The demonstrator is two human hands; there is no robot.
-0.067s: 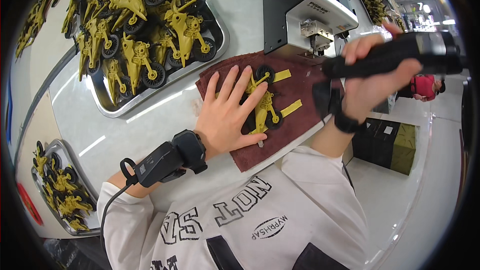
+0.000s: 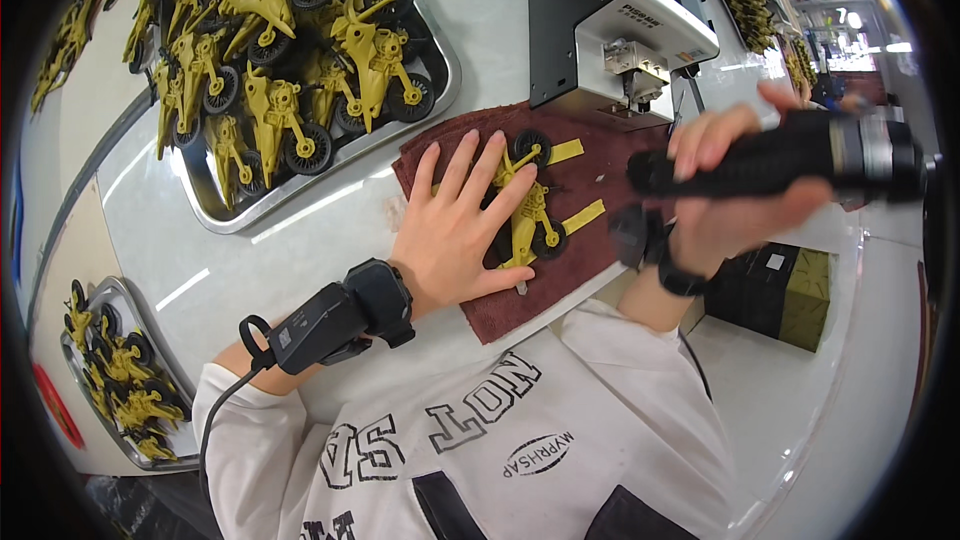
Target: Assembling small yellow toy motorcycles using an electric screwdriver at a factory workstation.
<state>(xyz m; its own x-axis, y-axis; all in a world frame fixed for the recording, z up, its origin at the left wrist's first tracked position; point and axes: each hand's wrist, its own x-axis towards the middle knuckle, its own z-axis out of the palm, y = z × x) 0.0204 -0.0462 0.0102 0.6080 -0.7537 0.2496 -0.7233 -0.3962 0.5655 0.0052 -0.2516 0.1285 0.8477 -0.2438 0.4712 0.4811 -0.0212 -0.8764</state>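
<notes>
My left hand [image 2: 455, 215] lies flat with fingers spread, pressing down on a yellow toy motorcycle [image 2: 527, 223] with black spoked wheels. Part of the toy is hidden beneath the palm and fingers. It rests on a folded maroon cloth [image 2: 590, 170], where two yellow strips [image 2: 584, 216] stick out to its right. Wrapped in my right hand [image 2: 740, 200] is a black electric screwdriver [image 2: 790, 155] with a silver ring, raised and held sideways right of the cloth. That hand is slightly smeared by motion.
A metal tray [image 2: 228, 225] heaped with yellow toy motorcycles stands at the back left. A smaller tray [image 2: 165, 325] of them sits at the near left. A white and black machine [image 2: 625, 35] borders the cloth's far side. A dark box [image 2: 765, 290] lies low on the right.
My right hand has come down toward me with the electric screwdriver. The left hand and the toy motorcycle have stayed in place.
</notes>
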